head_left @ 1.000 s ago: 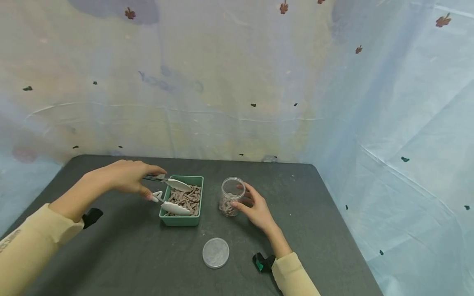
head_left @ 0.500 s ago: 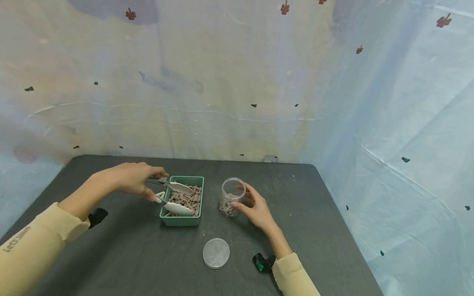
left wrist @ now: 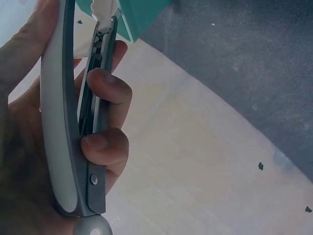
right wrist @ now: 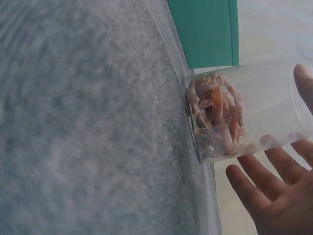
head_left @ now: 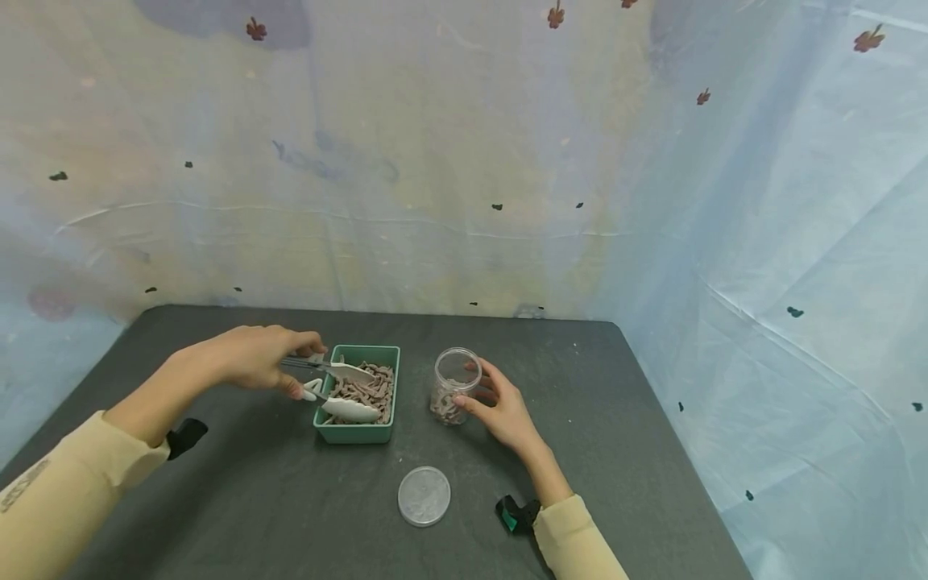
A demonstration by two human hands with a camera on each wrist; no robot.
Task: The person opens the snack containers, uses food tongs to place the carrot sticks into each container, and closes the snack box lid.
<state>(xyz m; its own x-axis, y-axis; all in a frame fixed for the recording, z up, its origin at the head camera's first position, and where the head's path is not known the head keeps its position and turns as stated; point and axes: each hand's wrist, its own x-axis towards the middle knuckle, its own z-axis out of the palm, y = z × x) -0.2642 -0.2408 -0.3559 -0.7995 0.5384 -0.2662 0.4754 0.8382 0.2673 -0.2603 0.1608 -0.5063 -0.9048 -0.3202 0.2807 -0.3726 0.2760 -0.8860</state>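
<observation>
My left hand (head_left: 254, 356) grips a pair of kitchen tongs (head_left: 353, 411) with grey handles and white scalloped tips. In the left wrist view its fingers curl round the handle (left wrist: 58, 112). The tips stand apart inside a green rectangular box (head_left: 355, 435), down among brownish strips (head_left: 373, 388). My right hand (head_left: 507, 415) holds a clear jar (head_left: 448, 391) upright on the table, thumb on one side and fingers on the other. Similar strips (right wrist: 217, 112) fill the lower part of the jar, whose top is uncovered.
A round clear lid (head_left: 424, 496) lies flat on the dark table (head_left: 290, 515), in front of the jar and box. Pale patterned sheeting (head_left: 435, 161) hangs behind the table and along its right side. Small crumbs dot the tabletop.
The left hand has shifted slightly, and the tongs' tips have moved a little within the box, still apart. The right hand and jar have stayed in place.
</observation>
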